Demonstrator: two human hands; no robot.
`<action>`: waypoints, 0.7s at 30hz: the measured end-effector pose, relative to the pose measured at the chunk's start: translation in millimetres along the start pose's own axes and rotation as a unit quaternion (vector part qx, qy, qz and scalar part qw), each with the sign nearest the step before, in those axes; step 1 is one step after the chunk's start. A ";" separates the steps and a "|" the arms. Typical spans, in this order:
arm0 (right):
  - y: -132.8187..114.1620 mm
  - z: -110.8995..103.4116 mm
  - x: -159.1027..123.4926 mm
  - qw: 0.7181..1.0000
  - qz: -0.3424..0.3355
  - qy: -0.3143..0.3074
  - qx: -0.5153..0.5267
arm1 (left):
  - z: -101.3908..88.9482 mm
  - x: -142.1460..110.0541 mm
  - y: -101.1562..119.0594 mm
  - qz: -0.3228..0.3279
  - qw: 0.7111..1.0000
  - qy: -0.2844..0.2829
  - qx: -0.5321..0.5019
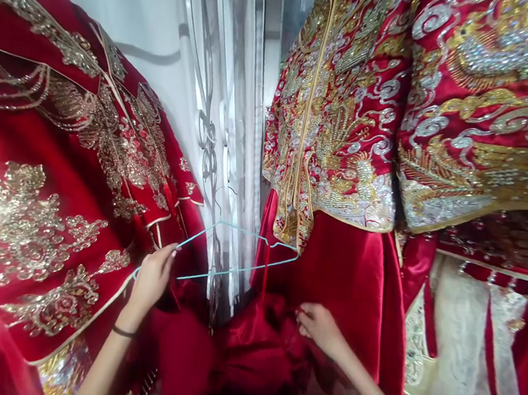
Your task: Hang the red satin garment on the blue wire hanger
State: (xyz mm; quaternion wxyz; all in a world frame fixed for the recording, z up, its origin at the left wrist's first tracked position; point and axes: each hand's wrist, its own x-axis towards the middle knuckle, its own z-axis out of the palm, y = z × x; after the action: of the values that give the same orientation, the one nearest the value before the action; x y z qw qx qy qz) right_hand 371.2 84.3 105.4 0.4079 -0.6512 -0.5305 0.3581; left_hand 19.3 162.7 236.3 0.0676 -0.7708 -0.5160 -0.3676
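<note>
One thin pale-blue hanger [198, 234] sits gripped near its left end in my left hand [154, 274]; below, my right hand [316, 327] pinches a dark-red satin garment [253, 341]. Best keep the hanger level, the narrow strap [265, 273] untwisted.

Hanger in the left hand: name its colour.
The hanger is light blue, clearest in the head view.

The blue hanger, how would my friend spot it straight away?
Find the big beaded red jacket on the picture's left. By its lower right edge, the left hand holds the hanger. Its thin, pale blue frame stands out from nearby red clothes.
</note>
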 end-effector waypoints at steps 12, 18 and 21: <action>-62.6 -57.2 6.4 0.918 -0.146 0.104 0.354 | 1.6 12.7 -15.2 -0.008 0.994 -0.020 -0.104; -77.6 -66.7 26.4 0.951 -0.255 0.101 0.144 | 4.4 10.6 -14.2 -0.008 0.990 -0.017 -0.136; -95.3 -78.4 40.7 0.940 -0.317 0.118 0.044 | 4.1 7.5 -11.2 -0.005 0.989 -0.023 -0.143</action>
State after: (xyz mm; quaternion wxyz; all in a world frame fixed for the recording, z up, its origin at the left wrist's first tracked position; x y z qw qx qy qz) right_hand 411.0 122.4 223.0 0.5882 -0.4682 -0.6411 0.1543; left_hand 13.4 175.3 235.0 -0.0570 -0.7783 -0.4633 -0.4200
